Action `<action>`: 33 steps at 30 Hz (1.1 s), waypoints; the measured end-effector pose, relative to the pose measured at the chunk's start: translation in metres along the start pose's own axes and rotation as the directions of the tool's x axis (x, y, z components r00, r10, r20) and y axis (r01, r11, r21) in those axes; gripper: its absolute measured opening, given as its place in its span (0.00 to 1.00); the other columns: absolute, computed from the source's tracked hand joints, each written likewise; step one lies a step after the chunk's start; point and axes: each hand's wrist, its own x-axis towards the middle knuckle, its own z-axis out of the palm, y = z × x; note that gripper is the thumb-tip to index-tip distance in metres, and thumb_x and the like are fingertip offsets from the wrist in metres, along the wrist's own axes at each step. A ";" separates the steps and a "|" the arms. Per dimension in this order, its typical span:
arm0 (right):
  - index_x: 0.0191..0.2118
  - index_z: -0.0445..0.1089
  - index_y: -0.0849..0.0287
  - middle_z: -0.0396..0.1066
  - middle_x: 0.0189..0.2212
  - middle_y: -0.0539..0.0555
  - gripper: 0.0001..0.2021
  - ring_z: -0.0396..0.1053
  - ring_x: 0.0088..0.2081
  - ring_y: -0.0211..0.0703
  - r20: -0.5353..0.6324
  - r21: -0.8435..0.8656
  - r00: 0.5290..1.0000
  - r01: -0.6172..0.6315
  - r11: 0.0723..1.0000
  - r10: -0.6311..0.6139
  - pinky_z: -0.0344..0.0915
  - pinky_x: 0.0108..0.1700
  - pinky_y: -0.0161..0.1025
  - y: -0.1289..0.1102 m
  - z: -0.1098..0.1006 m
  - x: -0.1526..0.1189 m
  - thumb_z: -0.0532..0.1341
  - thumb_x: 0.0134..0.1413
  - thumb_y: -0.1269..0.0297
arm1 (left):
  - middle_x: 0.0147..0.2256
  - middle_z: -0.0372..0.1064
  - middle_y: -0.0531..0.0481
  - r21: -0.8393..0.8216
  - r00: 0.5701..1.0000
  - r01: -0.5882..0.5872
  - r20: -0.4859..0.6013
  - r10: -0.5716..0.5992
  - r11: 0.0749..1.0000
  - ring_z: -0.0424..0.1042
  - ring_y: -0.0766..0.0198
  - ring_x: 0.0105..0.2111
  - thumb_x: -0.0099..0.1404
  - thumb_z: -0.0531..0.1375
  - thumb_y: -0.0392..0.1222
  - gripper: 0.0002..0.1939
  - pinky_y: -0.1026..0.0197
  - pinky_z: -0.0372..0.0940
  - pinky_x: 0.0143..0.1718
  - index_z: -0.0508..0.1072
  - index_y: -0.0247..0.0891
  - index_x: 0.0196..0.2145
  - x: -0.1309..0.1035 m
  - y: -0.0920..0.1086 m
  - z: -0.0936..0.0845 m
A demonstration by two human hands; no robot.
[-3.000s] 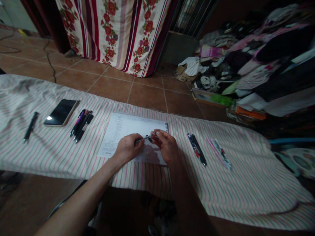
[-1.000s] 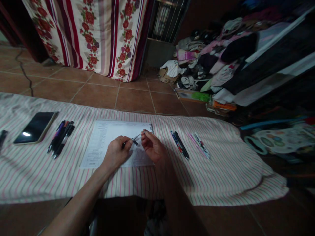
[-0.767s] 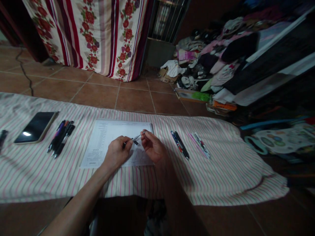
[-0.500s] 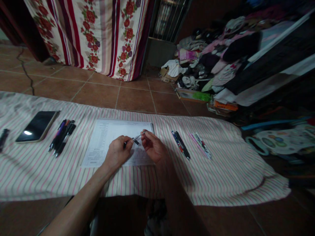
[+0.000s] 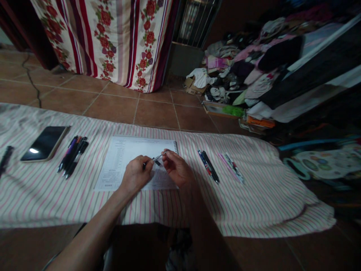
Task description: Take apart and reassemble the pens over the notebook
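Over a spiral notebook page, my left hand pinches a dark pen whose thin, light end points up to the right. The fingertips of my right hand are closed at that end of the pen. A small black piece shows between the hands, near the paper. Left of the notebook lies a bunch of pens. To its right are a pair of dark pens and some light and pink pens.
A phone and a black pen lie at the left of the striped cloth. Beyond are a floral curtain, a heap of clothes and a cardboard box. A patterned item stands at the right.
The view has shifted slightly. Both hands keep nearly the same pose around the pen, and the things on the cloth lie as before.
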 end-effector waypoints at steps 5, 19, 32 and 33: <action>0.29 0.73 0.63 0.74 0.26 0.49 0.07 0.70 0.24 0.27 0.008 -0.019 1.000 0.010 1.000 -0.009 0.66 0.24 0.19 0.001 0.000 0.000 0.69 0.40 0.73 | 0.24 0.66 0.53 0.014 1.000 0.009 0.005 -0.009 1.000 0.64 0.68 0.23 0.64 0.53 0.40 0.11 0.65 0.55 0.27 0.74 0.36 0.30 0.000 0.001 0.000; 0.29 0.73 0.62 0.74 0.26 0.48 0.08 0.70 0.24 0.27 0.008 -0.068 0.999 0.039 0.997 -0.039 0.65 0.24 0.20 0.002 0.001 -0.002 0.69 0.39 0.71 | 0.22 0.66 0.53 -0.008 1.000 0.008 -0.011 -0.008 1.000 0.63 0.68 0.23 0.63 0.53 0.40 0.11 0.65 0.55 0.26 0.73 0.36 0.28 0.001 -0.002 0.002; 0.30 0.74 0.61 0.75 0.27 0.48 0.12 0.70 0.26 0.28 0.006 -0.189 0.997 0.076 0.979 -0.076 0.65 0.27 0.23 0.005 0.002 -0.002 0.71 0.34 0.67 | 0.24 0.68 0.52 0.037 0.999 0.031 -0.009 -0.030 0.999 0.64 0.68 0.23 0.63 0.53 0.40 0.11 0.65 0.55 0.27 0.74 0.36 0.30 0.001 -0.002 0.002; 0.30 0.74 0.61 0.75 0.27 0.48 0.12 0.70 0.26 0.29 0.006 -0.207 0.997 0.081 0.975 -0.082 0.65 0.27 0.24 0.005 0.002 -0.002 0.71 0.33 0.66 | 0.24 0.69 0.51 0.037 1.000 0.030 -0.009 -0.030 0.999 0.64 0.68 0.24 0.63 0.53 0.40 0.11 0.65 0.55 0.27 0.74 0.36 0.30 0.000 -0.002 0.001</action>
